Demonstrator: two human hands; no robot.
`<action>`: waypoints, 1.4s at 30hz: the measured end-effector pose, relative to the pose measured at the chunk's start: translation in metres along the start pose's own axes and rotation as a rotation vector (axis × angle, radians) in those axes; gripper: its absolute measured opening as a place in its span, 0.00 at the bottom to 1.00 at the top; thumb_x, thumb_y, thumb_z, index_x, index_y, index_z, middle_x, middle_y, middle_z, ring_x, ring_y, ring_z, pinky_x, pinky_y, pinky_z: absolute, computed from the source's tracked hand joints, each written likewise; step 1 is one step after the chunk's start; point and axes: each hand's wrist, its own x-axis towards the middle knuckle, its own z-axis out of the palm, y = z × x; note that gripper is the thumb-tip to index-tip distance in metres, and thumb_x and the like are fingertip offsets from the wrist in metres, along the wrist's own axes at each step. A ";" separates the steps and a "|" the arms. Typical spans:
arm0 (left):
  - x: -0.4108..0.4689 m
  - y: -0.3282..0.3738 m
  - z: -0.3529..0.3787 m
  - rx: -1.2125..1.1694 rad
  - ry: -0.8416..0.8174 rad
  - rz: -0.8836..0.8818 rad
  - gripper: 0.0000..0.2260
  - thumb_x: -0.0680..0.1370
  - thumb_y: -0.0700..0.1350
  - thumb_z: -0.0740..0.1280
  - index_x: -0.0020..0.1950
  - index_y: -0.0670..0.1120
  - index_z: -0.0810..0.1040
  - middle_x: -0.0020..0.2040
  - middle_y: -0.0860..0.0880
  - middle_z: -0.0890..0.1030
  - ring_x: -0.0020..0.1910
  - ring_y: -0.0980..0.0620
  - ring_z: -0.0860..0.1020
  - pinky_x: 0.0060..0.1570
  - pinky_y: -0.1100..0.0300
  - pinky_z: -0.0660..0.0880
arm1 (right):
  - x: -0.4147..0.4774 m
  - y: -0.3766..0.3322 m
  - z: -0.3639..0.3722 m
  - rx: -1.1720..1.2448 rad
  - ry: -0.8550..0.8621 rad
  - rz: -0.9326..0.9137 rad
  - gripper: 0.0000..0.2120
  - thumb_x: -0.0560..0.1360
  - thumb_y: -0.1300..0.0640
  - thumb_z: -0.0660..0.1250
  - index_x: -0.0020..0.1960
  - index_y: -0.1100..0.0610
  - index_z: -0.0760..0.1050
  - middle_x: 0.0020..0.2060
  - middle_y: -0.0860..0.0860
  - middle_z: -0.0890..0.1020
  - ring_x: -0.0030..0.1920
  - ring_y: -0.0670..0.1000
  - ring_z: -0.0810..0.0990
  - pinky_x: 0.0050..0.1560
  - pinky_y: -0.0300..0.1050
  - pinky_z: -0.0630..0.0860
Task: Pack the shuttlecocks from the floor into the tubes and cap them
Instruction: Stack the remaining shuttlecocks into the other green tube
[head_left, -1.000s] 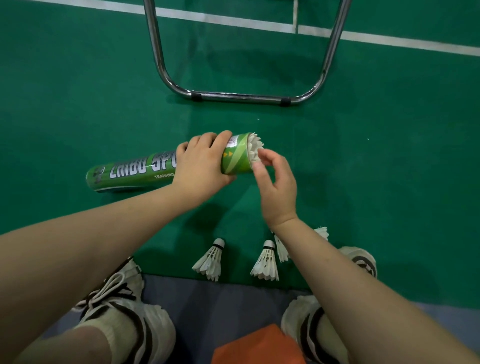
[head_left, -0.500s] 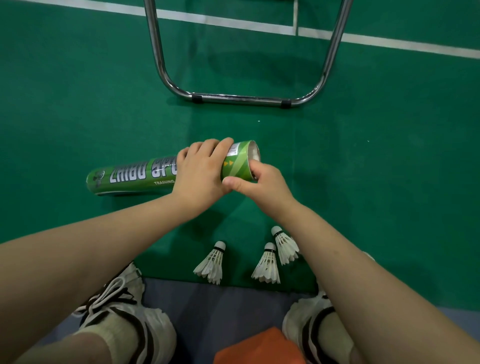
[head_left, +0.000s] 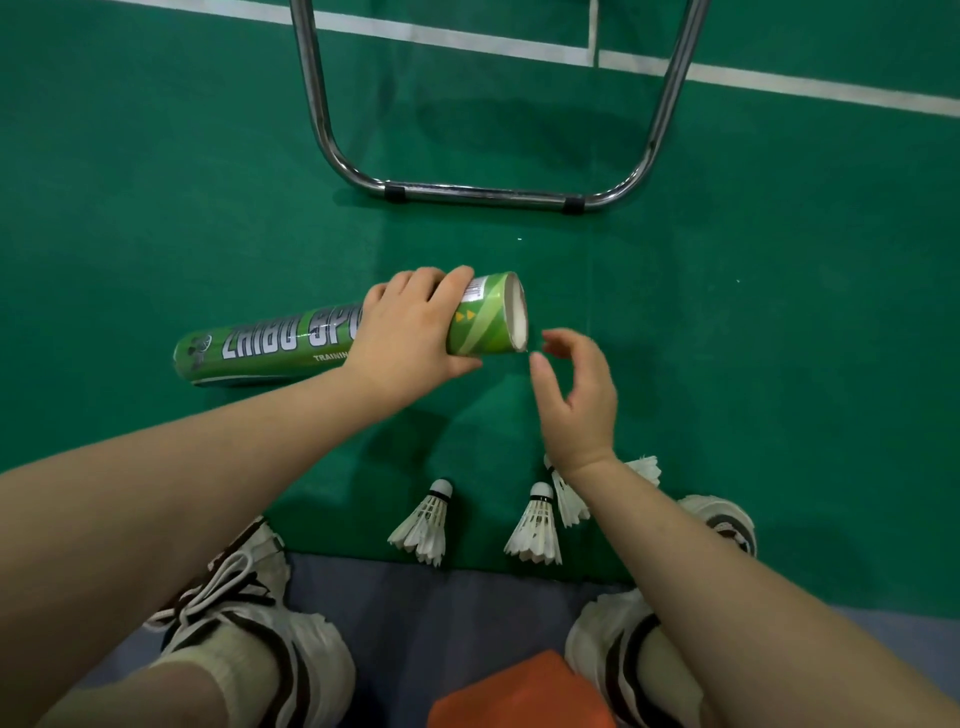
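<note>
A green shuttlecock tube (head_left: 270, 343) lies tilted above the court floor, its open mouth pointing right. My left hand (head_left: 410, 332) grips it near that open end. Just below and right of the mouth, my right hand (head_left: 576, 395) hovers with loosely curled fingers and holds nothing. White feather shuttlecocks lie on the floor in front of my feet: one (head_left: 426, 525) on the left, one (head_left: 537, 530) in the middle, and a third (head_left: 569, 501) partly hidden under my right wrist. More white feathers (head_left: 644, 467) show to the right of that wrist.
A chrome chair frame (head_left: 483, 195) stands on the green court beyond the tube. White court lines (head_left: 779, 83) cross the far floor. My two white shoes (head_left: 249, 608) sit on a grey strip (head_left: 441, 613), with an orange object (head_left: 519, 696) between them.
A shuttlecock that stuck out of the tube's mouth was pushed inside by my right hand. That hand has since pulled back from the mouth and opened.
</note>
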 end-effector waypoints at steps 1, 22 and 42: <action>0.000 -0.001 0.000 -0.007 0.000 0.000 0.37 0.63 0.56 0.75 0.67 0.47 0.65 0.58 0.44 0.73 0.57 0.42 0.70 0.57 0.47 0.64 | -0.005 0.012 -0.008 -0.123 -0.062 -0.015 0.21 0.72 0.45 0.58 0.55 0.59 0.75 0.48 0.46 0.76 0.50 0.45 0.74 0.55 0.46 0.70; -0.003 0.015 0.013 -0.030 -0.016 0.081 0.40 0.61 0.61 0.75 0.68 0.46 0.67 0.57 0.43 0.74 0.55 0.42 0.71 0.56 0.46 0.65 | -0.068 0.095 -0.045 -0.946 -0.692 -0.231 0.36 0.46 0.46 0.81 0.52 0.51 0.78 0.48 0.50 0.82 0.44 0.53 0.82 0.55 0.61 0.73; 0.012 0.011 0.004 -0.074 0.017 0.020 0.39 0.62 0.61 0.74 0.68 0.49 0.64 0.58 0.44 0.72 0.56 0.44 0.70 0.56 0.47 0.66 | 0.071 -0.040 -0.069 0.567 -0.034 0.114 0.21 0.63 0.47 0.63 0.54 0.51 0.65 0.44 0.50 0.76 0.38 0.45 0.77 0.36 0.39 0.73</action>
